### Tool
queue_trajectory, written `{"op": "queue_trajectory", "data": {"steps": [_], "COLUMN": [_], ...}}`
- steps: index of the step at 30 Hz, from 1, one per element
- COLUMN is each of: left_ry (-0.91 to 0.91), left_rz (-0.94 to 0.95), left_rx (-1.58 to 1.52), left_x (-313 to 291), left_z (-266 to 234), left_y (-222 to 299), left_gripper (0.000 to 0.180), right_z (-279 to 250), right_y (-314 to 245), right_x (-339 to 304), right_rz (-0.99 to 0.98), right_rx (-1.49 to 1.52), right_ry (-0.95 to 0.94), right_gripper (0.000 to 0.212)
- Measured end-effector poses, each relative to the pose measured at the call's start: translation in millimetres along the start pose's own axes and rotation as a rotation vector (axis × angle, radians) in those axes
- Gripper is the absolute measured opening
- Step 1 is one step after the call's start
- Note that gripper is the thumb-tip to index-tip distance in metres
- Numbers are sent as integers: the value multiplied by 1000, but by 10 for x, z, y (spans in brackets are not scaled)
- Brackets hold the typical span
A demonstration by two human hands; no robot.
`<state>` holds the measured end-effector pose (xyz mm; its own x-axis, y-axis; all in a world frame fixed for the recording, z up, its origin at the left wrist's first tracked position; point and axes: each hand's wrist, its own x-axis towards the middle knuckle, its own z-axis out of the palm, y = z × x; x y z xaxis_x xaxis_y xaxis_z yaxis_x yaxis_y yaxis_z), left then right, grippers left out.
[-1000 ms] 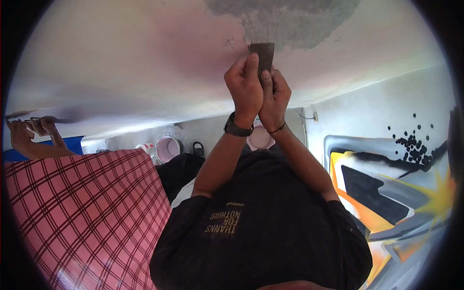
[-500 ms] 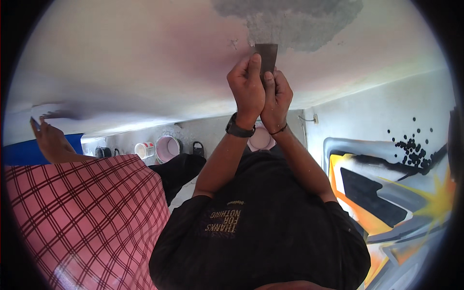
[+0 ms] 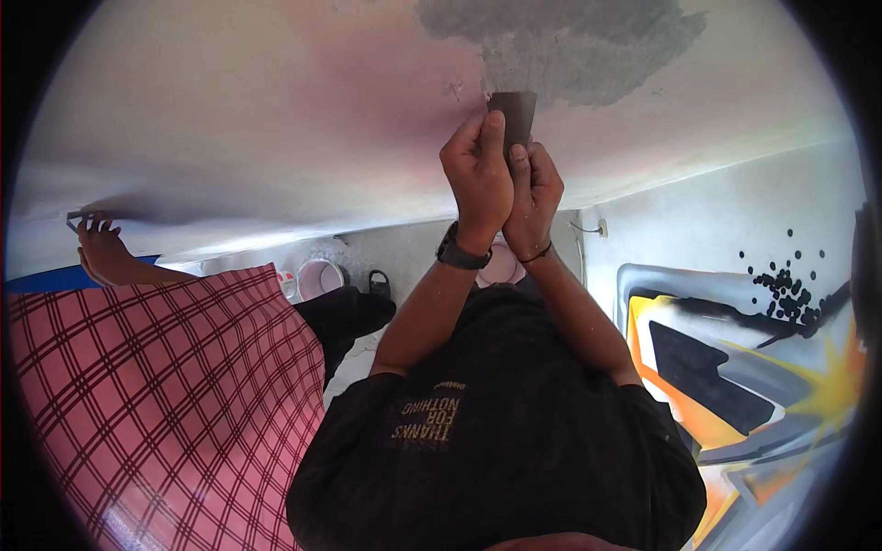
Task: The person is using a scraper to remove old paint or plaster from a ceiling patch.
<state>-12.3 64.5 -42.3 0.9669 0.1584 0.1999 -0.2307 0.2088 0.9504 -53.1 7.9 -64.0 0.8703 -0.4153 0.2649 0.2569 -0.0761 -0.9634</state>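
Observation:
Both my hands hold a scraper with a flat dark blade [image 3: 516, 118], raised against a pale pinkish wall [image 3: 303, 101]. My left hand [image 3: 480, 184] wraps the tool from the left, its thumb lying along the blade. My right hand [image 3: 535, 195] is closed around the lower part, thumb pointing up, touching the left hand. The handle is hidden by my fingers. The blade's broad edge lies at the lower border of a bare grey patch [image 3: 570, 46] in the paint. A small chipped spot [image 3: 453, 90] shows left of the blade.
Close on my left, a co-worker in a pink plaid shirt [image 3: 175, 376] has a hand [image 3: 106, 253] up at the same wall with a flat tool [image 3: 75, 218]. Buckets [image 3: 322, 278] and a black sandal [image 3: 378, 283] are on the floor. A painted wall [image 3: 735, 367] stands at right.
The view has shifted slightly; my hands and scraper stay at the grey patch's lower border. The co-worker's hand has turned, and the tool in it lies flatter to the wall.

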Motion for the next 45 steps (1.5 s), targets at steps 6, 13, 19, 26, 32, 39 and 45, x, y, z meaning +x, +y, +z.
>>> {"op": "queue_trajectory", "data": {"steps": [6, 13, 19, 26, 32, 39, 45], "left_ry": [19, 16, 18, 15, 11, 20, 11], "left_rz": [24, 18, -15, -8, -22, -19, -14], "left_rx": [-13, 13, -42, -77, -103, -91, -123], "left_x": [0, 82, 194, 329, 397, 429, 407], "left_z": [-87, -114, -202, -331, -382, -420, -437], "left_y": [194, 131, 187, 251, 290, 275, 369], "left_gripper": [33, 36, 34, 33, 35, 38, 35], "right_z": [116, 172, 317, 498, 588, 645, 636], "right_y": [-150, -112, -154, -212, -276, -202, -302], "right_x": [-5, 27, 62, 137, 144, 160, 115], "right_rz": [10, -20, -39, -77, -48, -81, -38], "right_rx": [10, 23, -45, -46, -82, -53, -44], "right_ry": [-3, -3, 16, -8, 9, 9, 0], "right_gripper": [23, 23, 21, 20, 20, 22, 21]}}
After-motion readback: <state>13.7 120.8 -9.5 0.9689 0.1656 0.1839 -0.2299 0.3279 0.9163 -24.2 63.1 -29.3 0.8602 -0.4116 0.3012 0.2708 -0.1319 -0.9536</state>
